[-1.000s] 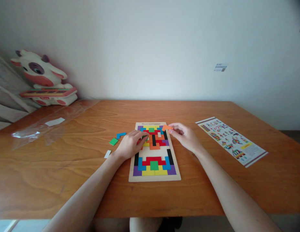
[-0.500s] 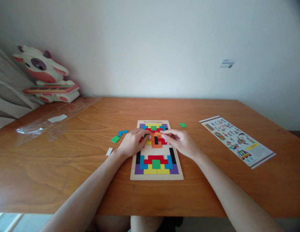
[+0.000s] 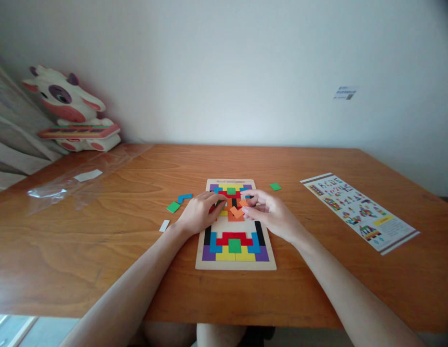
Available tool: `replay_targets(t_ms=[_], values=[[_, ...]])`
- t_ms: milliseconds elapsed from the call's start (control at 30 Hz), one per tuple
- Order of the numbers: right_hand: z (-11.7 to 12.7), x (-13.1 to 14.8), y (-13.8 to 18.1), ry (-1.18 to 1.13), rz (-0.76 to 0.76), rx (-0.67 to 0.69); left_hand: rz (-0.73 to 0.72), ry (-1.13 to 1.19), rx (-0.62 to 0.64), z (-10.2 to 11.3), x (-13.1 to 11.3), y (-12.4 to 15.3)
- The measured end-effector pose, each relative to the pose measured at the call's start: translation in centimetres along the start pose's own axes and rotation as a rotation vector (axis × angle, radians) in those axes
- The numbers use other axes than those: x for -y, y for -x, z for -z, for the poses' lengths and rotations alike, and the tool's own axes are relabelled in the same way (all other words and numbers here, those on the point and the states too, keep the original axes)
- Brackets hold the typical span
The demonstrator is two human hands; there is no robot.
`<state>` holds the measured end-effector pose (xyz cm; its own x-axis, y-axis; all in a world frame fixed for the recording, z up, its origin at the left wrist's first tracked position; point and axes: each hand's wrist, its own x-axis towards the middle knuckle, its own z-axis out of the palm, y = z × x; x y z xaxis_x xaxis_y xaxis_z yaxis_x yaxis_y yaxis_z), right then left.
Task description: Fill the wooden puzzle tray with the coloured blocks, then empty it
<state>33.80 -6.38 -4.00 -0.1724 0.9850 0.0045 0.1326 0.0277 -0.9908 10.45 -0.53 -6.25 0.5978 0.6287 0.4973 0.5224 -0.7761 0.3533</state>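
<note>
A wooden puzzle board lies in front of me, filled partly with coloured block pieces. Over its upper right part, my right hand pinches an orange puzzle piece of angular, stepped outline, tilted above the board. My left hand lies over the board's left edge with its fingers curled and thumb and forefinger close together; whatever they hold is hidden. Red and green show beneath those fingers. In the lower half a red piece surrounds the top of a green square, and a bare pale strip crosses the board's middle.
Left of the board lie a blue L-shaped piece, a green square piece and a white piece. Another green piece sits behind right. A printed pattern sheet, plastic wrap and a cow toy keyboard are farther out.
My right hand has turned and lowered the orange piece slightly toward me, so more of its stepped shape shows. The left hand stays nearly where it was. The view has shifted a little.
</note>
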Motion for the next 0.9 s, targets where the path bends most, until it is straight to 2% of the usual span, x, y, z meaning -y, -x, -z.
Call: replay_targets(t_ms=[100,267,433,567,733,900], values=[[0.3,-0.2,-0.3,-0.058,-0.012,-0.033,-0.03,0.005,-0.017,0.2,-0.1,0.0],[0.4,-0.4,-0.6,-0.054,0.02,-0.137,-0.157,0.008,-0.03,0.5,-0.2,0.1],[0.2,-1.1,-0.9,0.022,0.053,-0.196,-0.065,0.085,-0.087,0.2,0.2,0.4],[0.5,-1.1,-0.8,0.145,0.072,-0.103,-0.077,0.08,-0.058,-0.1,0.0,0.3],[1.0,-0.1,-0.7,0.114,0.035,-0.11,-0.124,0.058,0.017,-0.3,-0.7,0.2],[1.2,0.0,-0.3,0.135,-0.048,0.095,-0.107,0.026,0.056,-0.4,-0.5,0.3]])
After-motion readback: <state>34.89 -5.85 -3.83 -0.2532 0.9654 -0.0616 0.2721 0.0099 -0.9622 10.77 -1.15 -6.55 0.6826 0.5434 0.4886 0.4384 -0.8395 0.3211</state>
